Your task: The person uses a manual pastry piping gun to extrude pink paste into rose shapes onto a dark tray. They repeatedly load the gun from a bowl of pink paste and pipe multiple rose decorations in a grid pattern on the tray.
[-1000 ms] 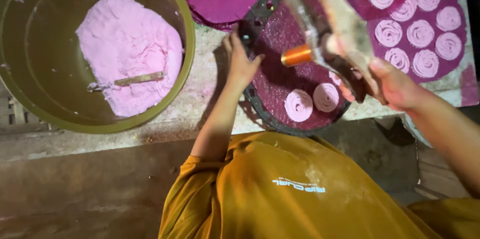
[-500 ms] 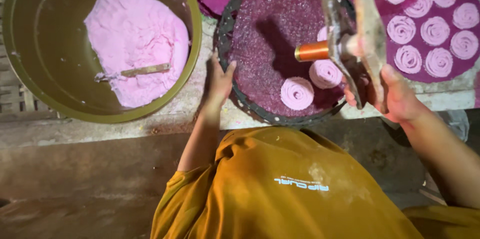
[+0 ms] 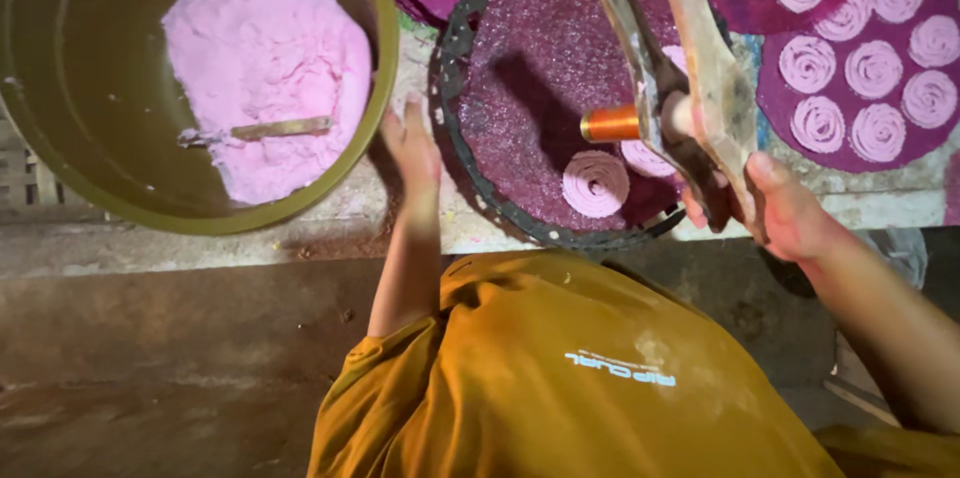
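Pink dough (image 3: 265, 68) in olive basin (image 3: 385, 88); spirals (image 3: 595, 184) on round tray (image 3: 455, 153).

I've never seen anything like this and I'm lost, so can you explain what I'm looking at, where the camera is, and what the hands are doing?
The camera sits on a person's head and looks straight down, so the mustard yellow shirt at the bottom is their own body. No machine here, just two bare hands. The left hand rests at the rim of a round dark tray lined with purple. The right hand grips a wooden press with an orange nozzle, held over the tray. Pink spirals of dough lie on it, and more fill the purple mats to the right. On the left, a big green bowl holds pink dough with a stick in it.
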